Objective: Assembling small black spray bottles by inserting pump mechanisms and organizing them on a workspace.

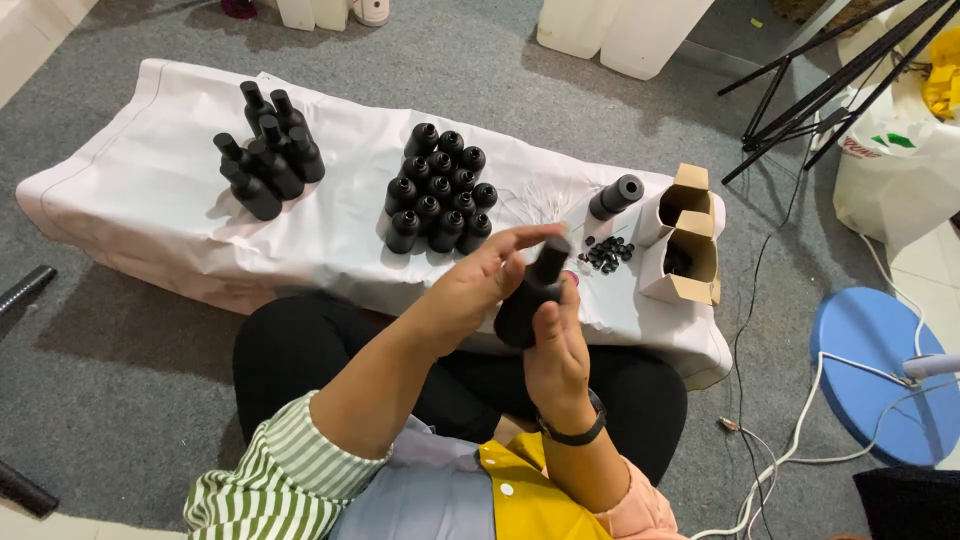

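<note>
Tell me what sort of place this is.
Probably a makeshift floor workstation for assembling bottles: a white cloth spread on grey carpet, clusters of black bottles, and small cardboard boxes beside them.

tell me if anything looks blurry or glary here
Head view: even, soft light with no glare; the bottles on the white sheet cast faint shadows; slight motion blur on the left hand; the held bottle shows little detail.

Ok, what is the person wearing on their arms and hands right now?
Both hands are bare, no gloves. The left arm has a green and white striped sleeve pushed up to about the elbow, leaving the forearm uncovered. The right arm has a black band like a watch strap at the wrist, and a pale pink sleeve shows near the elbow. No rings are visible on the fingers.
</note>
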